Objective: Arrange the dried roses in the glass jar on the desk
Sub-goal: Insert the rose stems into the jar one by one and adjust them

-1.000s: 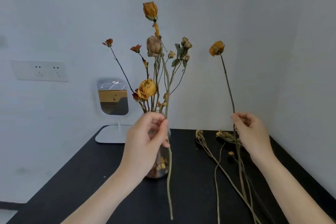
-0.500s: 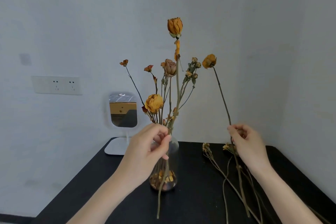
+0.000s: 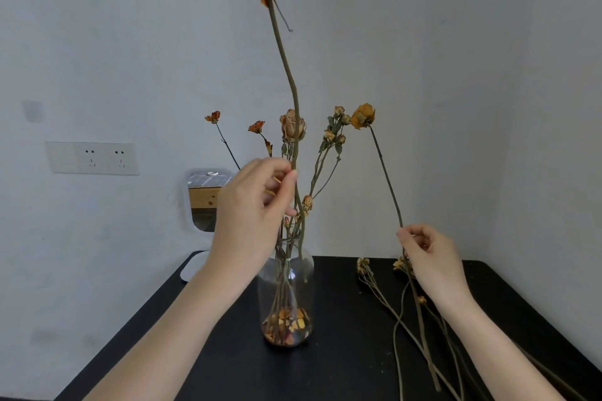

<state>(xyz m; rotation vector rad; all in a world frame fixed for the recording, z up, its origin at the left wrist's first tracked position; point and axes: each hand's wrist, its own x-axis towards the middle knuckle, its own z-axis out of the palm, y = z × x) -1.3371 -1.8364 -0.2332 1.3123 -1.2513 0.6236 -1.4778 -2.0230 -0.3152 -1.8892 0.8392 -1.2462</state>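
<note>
A clear glass jar (image 3: 286, 286) stands mid-desk with several dried roses and loose petals in it. My left hand (image 3: 252, 208) pinches a tall dried rose stem (image 3: 286, 68) just above the jar's mouth. That stem's lower end hangs at the jar's neck; its bloom runs out of the top of the frame. My right hand (image 3: 426, 254) pinches a second yellow rose (image 3: 363, 114) by its stem, upright, to the right of the jar, with its lower end down by the desk.
More dried stems (image 3: 395, 319) lie on the black desk (image 3: 211, 365) to the right. A small white mirror (image 3: 203, 202) stands behind the jar at the left. Wall sockets (image 3: 93, 158) are at the left, and grey walls close the corner.
My left hand has raised its rose, so the stem's end came up from the desk to the jar's neck. The right hand's rose has stayed nearly upright.
</note>
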